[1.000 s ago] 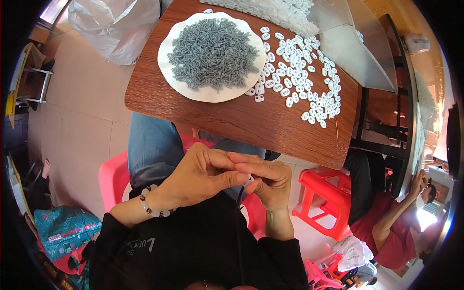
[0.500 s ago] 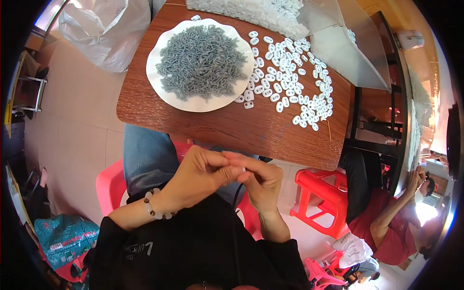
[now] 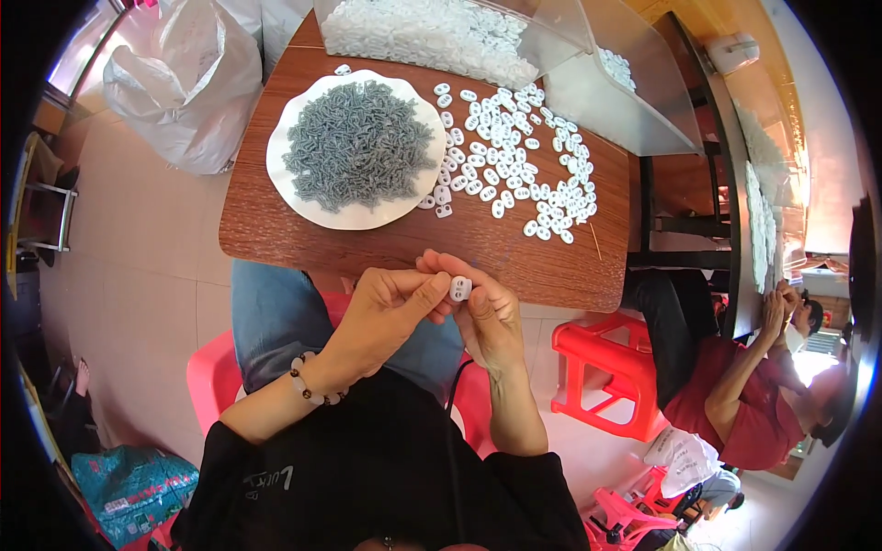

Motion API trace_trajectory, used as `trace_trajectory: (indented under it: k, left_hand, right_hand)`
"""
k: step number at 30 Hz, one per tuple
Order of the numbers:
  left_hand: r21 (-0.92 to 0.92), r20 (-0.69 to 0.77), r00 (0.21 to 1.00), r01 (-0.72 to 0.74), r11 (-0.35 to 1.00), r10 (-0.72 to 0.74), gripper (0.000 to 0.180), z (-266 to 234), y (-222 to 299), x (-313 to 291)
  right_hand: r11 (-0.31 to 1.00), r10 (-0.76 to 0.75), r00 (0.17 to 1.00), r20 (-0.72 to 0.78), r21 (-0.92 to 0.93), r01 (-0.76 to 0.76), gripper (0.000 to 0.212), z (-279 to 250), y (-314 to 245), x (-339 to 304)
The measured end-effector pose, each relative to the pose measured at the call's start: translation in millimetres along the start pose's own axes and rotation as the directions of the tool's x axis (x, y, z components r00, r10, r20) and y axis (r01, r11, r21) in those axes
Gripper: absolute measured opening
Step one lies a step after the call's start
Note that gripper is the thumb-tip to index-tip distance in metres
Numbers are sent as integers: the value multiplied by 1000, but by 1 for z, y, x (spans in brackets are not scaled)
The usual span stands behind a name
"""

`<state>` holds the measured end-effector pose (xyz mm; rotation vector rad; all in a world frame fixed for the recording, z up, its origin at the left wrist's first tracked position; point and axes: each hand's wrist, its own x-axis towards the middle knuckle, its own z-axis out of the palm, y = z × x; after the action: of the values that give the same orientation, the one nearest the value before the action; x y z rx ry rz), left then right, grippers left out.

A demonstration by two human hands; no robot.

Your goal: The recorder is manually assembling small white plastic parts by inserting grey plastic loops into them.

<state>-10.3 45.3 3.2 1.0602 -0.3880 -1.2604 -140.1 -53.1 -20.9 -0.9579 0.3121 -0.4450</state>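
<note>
A small white two-holed piece (image 3: 460, 289) is held between the fingertips of the left hand (image 3: 390, 308) and the right hand (image 3: 493, 321), at the near edge of the table (image 3: 404, 253). Both grips are narrow: the piece is pinched at its sides by thumbs and fingers, and its two holes are exposed to view. A beaded bracelet (image 3: 317, 386) is worn on the left wrist.

Beyond the hands, a white wavy-rimmed plate (image 3: 347, 219) is set on the table. It is heaped with short grey pieces (image 3: 360, 147); only its border is left uncovered. To its right, loose white two-holed pieces (image 3: 496, 165) are scattered, some close against the plate's rim. A thin stick (image 3: 595, 241) is laid near their right-hand end.

At the far side, a clear bin (image 3: 562, 39) is filled with many white pieces (image 3: 423, 37). Left of the table, a large white bag (image 3: 188, 115) is noted; its contents cannot be made out.
</note>
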Motion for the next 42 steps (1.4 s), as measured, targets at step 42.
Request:
trace_trajectory:
  k: [42]
  left_hand:
    - [-108, 44, 982, 187, 976, -184, 20, -19, 9, 6]
  right_hand:
    - [-45, -541, 839, 54, -998, 36, 14, -74, -140, 113]
